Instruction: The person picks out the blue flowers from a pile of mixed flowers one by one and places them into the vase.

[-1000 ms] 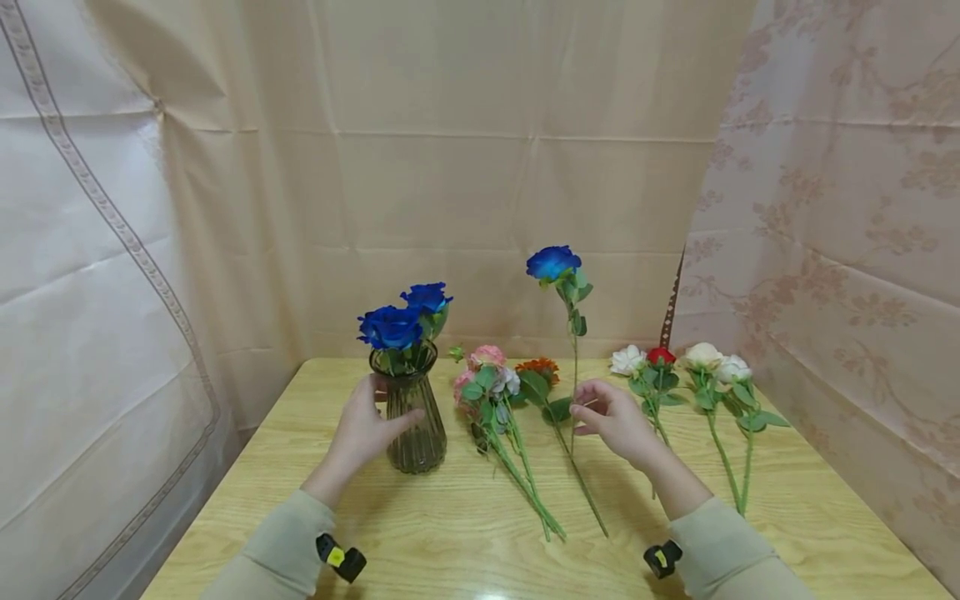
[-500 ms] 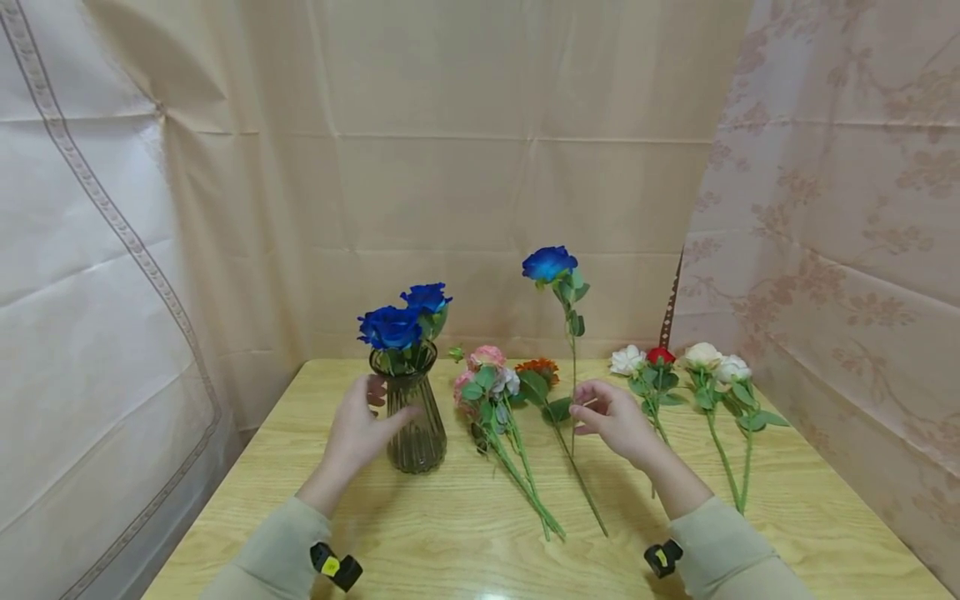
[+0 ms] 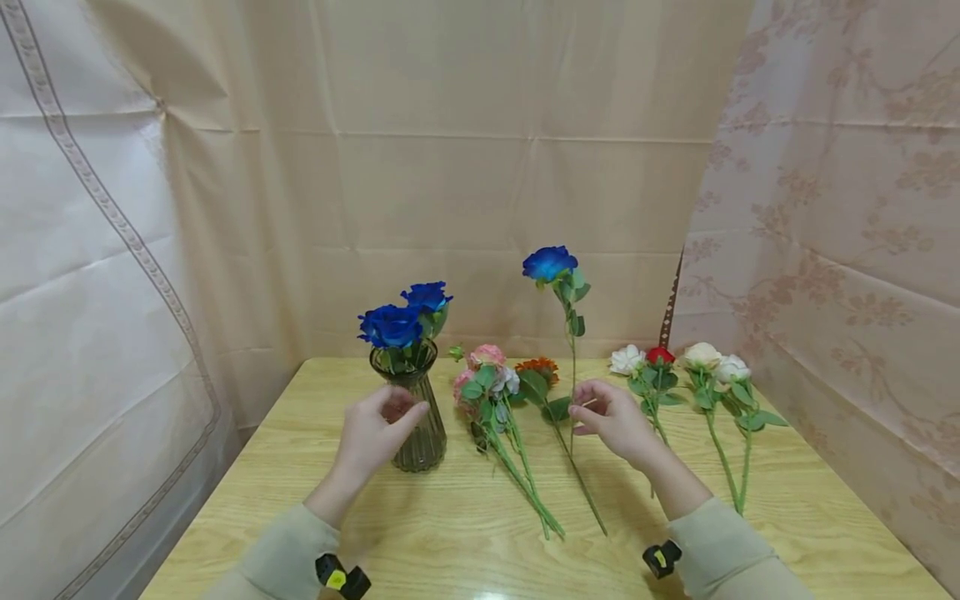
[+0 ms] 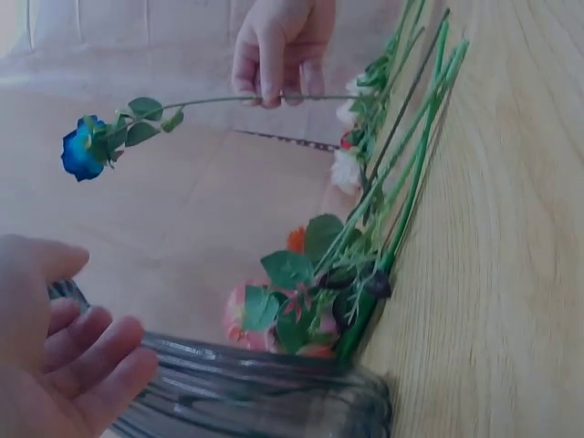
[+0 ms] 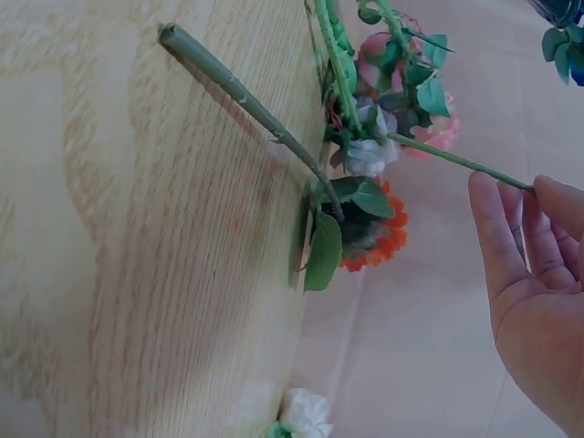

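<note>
My right hand (image 3: 615, 425) pinches the thin stem of a blue rose (image 3: 550, 263) between thumb and fingers, holding it upright above the table. In the right wrist view, the lower end of its stem (image 5: 461, 160) sticks out past the fingertips. A ribbed, dark glass vase (image 3: 422, 446) stands on the left, with two blue roses (image 3: 391, 326) in its mouth. Just in front of the vase is my left hand (image 3: 371, 433), fingers loosely bent and thumb apart, holding nothing. The left wrist view shows it close beside the glass (image 4: 265, 392); whether they touch, I cannot tell.
Pink and pale flowers (image 3: 487, 358) lie right of the vase, beside an orange flower (image 3: 538, 367). Farther right lie a red rose (image 3: 661, 357) and several white or cream ones (image 3: 703, 356). Curtains (image 3: 495, 192) hang behind the wooden table (image 3: 450, 550).
My left hand has let go of the vase and moved slightly right and nearer, in front of it. The blue rose in my right hand has shifted slightly left; that hand has hardly moved.
</note>
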Available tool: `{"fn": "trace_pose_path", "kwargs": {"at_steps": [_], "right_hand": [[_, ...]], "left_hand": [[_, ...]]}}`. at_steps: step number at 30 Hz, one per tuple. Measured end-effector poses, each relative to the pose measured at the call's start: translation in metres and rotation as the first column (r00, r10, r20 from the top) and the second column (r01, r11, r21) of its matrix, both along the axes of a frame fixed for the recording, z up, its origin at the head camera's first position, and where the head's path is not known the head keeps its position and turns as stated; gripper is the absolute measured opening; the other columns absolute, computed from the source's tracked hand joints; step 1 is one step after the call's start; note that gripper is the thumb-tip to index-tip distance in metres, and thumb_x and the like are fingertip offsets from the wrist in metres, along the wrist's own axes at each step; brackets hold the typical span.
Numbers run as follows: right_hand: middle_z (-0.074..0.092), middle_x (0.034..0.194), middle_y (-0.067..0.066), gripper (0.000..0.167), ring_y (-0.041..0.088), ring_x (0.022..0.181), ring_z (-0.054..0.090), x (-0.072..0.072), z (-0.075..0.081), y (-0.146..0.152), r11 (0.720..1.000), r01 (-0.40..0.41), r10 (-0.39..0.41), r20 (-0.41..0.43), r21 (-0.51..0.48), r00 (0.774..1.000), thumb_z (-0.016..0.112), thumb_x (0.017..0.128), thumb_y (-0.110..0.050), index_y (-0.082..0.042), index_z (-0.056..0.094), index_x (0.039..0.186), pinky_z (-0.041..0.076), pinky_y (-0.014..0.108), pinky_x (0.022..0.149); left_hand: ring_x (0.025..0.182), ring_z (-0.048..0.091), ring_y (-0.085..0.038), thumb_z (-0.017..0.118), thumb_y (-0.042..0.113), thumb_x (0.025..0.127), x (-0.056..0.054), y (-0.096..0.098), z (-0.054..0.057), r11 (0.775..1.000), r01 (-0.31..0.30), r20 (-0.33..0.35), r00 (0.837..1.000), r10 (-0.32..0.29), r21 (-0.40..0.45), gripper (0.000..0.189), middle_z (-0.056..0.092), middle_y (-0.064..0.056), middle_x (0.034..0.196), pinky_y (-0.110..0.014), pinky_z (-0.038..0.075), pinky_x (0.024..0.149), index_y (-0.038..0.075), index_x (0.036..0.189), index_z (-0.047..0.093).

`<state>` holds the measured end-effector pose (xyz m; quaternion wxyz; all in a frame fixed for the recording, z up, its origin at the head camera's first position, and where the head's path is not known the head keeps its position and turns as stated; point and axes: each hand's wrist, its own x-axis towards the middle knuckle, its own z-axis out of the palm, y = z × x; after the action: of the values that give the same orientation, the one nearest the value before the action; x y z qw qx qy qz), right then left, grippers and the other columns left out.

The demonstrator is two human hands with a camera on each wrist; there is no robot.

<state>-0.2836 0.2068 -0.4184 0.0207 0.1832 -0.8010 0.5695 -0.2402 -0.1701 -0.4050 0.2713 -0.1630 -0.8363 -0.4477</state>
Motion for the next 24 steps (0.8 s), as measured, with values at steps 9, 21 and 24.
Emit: {"fn": "trace_pose_path", "kwargs": {"at_steps": [9, 21, 24], "right_hand": [[0.062, 0.102, 0.017, 0.012, 0.045, 0.095, 0.065, 0.002, 0.000, -0.001, 1.000, -0.005, 0.006, -0.004, 0.001, 1.000, 0.068, 0.099, -0.005, 0.000, 0.059, 0.105, 0.060, 0.051, 0.078], [0.061, 0.101, 0.017, 0.010, 0.049, 0.095, 0.064, 0.004, 0.002, -0.007, 1.000, -0.025, 0.025, 0.003, -0.012, 1.000, 0.066, 0.098, 0.000, 0.001, 0.059, 0.106, 0.062, 0.041, 0.074], [0.061, 0.101, 0.018, 0.011, 0.046, 0.093, 0.065, 0.004, 0.001, -0.008, 0.999, -0.033, 0.033, 0.002, -0.012, 0.999, 0.066, 0.098, 0.000, 0.002, 0.059, 0.107, 0.062, 0.041, 0.075]], "left_hand": [[0.095, 0.072, -0.019, 0.081, 0.020, 0.090, 0.001, 0.024, -0.004, 0.973, 0.211, 0.125, 0.967, -0.222, 0.095, 0.039, 0.072, -0.004, 0.110, -0.035, 0.060, 0.082, 0.007, 0.124, 0.068], [0.110, 0.064, -0.023, 0.081, 0.027, 0.090, -0.011, 0.065, -0.016, 0.948, 0.294, 0.134, 0.941, -0.309, 0.121, 0.043, 0.070, 0.000, 0.116, -0.054, 0.054, 0.091, 0.012, 0.128, 0.069], [0.110, 0.063, -0.023, 0.080, 0.029, 0.091, -0.014, 0.074, -0.018, 0.942, 0.304, 0.156, 0.933, -0.324, 0.140, 0.043, 0.069, 0.000, 0.117, -0.056, 0.053, 0.091, 0.015, 0.130, 0.068]]}}
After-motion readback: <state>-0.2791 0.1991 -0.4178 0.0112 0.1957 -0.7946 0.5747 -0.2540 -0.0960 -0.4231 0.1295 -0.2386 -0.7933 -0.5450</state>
